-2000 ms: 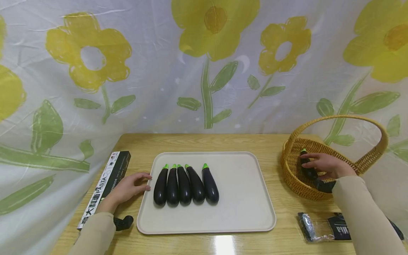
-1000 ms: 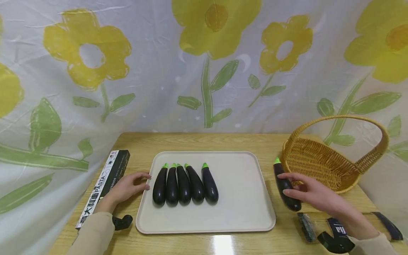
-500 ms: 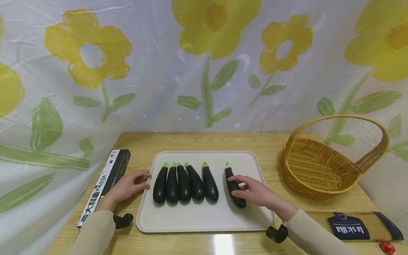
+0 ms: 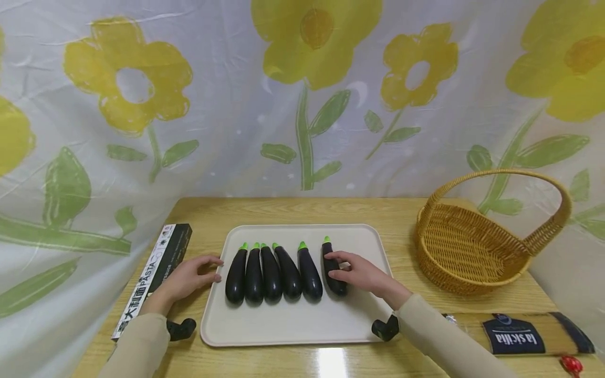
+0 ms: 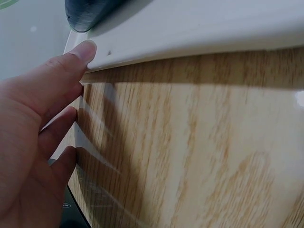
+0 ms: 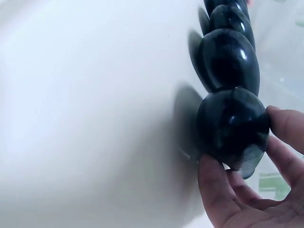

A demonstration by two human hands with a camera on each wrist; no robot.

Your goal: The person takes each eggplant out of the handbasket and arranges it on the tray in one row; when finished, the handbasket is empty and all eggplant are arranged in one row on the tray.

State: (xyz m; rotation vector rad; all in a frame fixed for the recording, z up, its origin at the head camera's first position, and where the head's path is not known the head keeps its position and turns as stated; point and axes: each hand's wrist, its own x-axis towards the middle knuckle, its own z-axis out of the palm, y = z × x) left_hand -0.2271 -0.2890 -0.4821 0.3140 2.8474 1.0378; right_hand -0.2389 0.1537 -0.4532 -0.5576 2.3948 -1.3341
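Note:
My right hand [image 4: 361, 273] holds a dark eggplant [image 4: 333, 273] with a green tip between thumb and fingers, over the right half of the white tray [image 4: 350, 320]. In the right wrist view, the thumb and fingers lie on either side of this eggplant [image 6: 232, 126]; whether it touches the tray surface, I cannot tell. To its left lies a row of several eggplants [image 4: 271, 275], green tips pointing away. The rightmost of them [image 4: 309, 273] sits slightly apart. My left hand [image 4: 191, 275] rests at the tray's left rim, its thumb [image 5: 59, 69] touching the edge with the fingers loosely bent.
A wicker basket [image 4: 465, 244] with a tall handle stands at the right, nothing inside. In front of it lies a pasta packet [image 4: 515, 333], with a small red object [image 4: 572, 363] nearby. A black-and-white pasta box [image 4: 153, 278] lies left of the tray on the wooden table [image 4: 264, 210].
My right hand has lifted the eggplant out of the basket, brought it left over the tray, and moved it closer to the row. The left hand stays at the rim.

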